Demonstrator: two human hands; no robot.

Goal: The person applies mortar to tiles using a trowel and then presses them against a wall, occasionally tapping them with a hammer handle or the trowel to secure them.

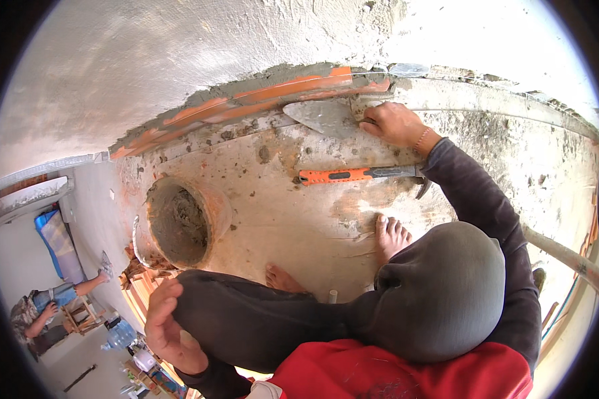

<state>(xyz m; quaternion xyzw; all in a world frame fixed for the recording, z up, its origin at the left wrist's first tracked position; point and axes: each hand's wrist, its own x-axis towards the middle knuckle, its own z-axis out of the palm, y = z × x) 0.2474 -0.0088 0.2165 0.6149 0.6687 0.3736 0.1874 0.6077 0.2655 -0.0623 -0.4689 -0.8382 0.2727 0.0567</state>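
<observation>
My right hand [398, 125] is closed around the handle of a pointed trowel [321, 117]. Its flat grey blade points left, just below a row of orange clay tiles [289, 88] set along the base of the wall with grey mortar. My left hand [170, 327] is raised beside my left knee, fingers apart, holding nothing. Below the trowel lies a claw hammer [339, 175] with an orange and black handle, its head toward my right forearm. To the left, a bucket [221, 205] smeared with mortar contains wet grey mortar [183, 229].
A taut string [299, 80] runs along the tiles. My bare feet [391, 238] are on the mortar-spotted floor near the hammer. A wooden pole [566, 256] slants at the right. Cut wood [143, 292] lies behind the bucket. Another person [36, 319] sits at the far left, near a water jug [120, 334].
</observation>
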